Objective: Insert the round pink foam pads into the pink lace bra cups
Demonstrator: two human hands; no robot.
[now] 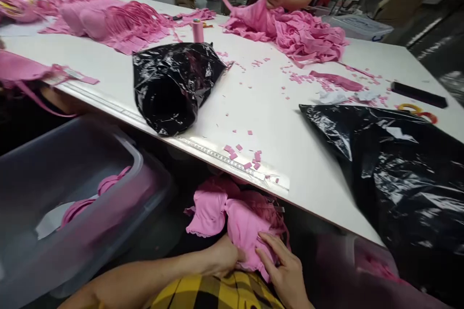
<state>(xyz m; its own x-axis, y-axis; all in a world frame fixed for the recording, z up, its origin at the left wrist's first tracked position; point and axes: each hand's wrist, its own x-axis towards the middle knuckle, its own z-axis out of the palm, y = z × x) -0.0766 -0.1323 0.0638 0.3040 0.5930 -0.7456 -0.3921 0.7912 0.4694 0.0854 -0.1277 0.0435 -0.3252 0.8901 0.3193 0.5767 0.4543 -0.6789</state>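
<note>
A pink bra (250, 227) lies over my lap, just below the table edge, its two cups facing up. My left hand (225, 255) grips its lower edge, with the fingertips partly hidden by the fabric. Spread over the right-hand cup are the fingers of my right hand (284, 265), resting on the cloth. More pink bra pieces (259, 200) are bunched behind it, under the table edge.
The white table (261, 120) carries a black plastic bag (177, 82), fabric scraps, a thread spool (197, 31) and scissors (416, 112). Another black bag (416, 178) hangs over its right edge. A plastic bin (145, 174) stands left. Across the table, a person handles pink bras (308, 34).
</note>
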